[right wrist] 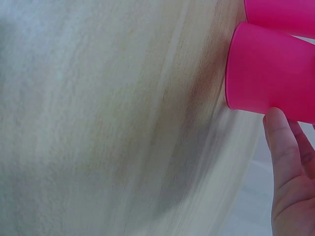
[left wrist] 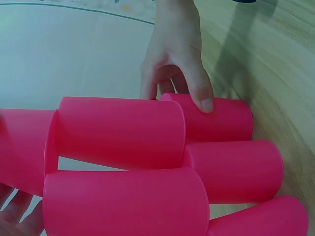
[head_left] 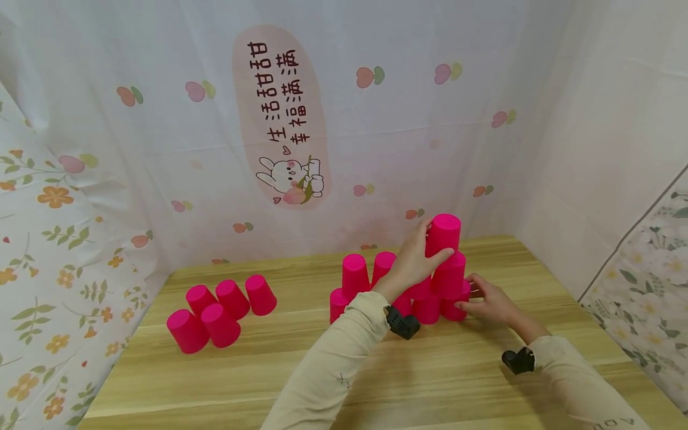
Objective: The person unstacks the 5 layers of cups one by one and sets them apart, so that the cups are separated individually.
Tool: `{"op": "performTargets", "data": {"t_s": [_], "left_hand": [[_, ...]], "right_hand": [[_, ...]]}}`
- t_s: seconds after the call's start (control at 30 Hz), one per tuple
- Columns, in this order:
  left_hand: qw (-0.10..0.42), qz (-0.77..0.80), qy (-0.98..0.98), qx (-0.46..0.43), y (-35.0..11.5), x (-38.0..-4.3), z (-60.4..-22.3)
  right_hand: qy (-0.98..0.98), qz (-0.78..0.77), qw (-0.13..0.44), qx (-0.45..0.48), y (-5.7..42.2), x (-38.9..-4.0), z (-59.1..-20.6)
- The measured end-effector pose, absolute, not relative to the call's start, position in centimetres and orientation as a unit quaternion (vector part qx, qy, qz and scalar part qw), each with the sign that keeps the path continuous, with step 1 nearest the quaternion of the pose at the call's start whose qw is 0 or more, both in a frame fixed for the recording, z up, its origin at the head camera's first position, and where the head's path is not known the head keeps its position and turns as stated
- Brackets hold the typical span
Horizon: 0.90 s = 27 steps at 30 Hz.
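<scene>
Pink cups stand upside down in a stacked wall on the table. At its right end, my left hand [head_left: 412, 266] grips a top cup [head_left: 446, 232], thumb in front and fingers behind. That cup sits on, or just over, a second-row cup [head_left: 449, 276]; I cannot tell if weight is on it. Low at the same end, my right hand [head_left: 491, 303] holds the side of the bottom corner cup [head_left: 454, 306], its thumb [left wrist: 201, 96] on the near face. In the right wrist view, the thumb touches this corner cup [right wrist: 270, 73]. My left forearm hides some of the middle cups.
Several more upside-down pink cups [head_left: 220, 325] stand apart on the left of the wooden table [head_left: 290, 370]. Two second-row cups, one at the left [head_left: 355, 276], rise beside my left wrist. A printed white curtain [head_left: 376, 143] hangs behind the table.
</scene>
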<state>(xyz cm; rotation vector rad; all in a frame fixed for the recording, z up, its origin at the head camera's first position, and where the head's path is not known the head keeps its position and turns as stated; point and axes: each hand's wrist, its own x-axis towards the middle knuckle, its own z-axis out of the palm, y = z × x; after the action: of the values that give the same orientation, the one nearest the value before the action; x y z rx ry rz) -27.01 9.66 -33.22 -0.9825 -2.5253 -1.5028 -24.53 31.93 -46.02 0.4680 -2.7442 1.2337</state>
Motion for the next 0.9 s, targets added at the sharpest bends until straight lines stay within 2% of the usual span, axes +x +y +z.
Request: {"op": "performTargets", "data": {"t_s": [0.67,0.9], "left_hand": [[0.061,-0.521,-0.786,-0.325,5.4,-26.2,-30.8],[0.107,-0.504,-0.793,-0.325,2.5,-26.0,-30.3]], "right_hand": [[-0.908,0.385,0.056,0.157,31.6,-24.6,-45.7],[-0.904,0.394,0.057,0.157,31.7,-24.5,-45.9]]}}
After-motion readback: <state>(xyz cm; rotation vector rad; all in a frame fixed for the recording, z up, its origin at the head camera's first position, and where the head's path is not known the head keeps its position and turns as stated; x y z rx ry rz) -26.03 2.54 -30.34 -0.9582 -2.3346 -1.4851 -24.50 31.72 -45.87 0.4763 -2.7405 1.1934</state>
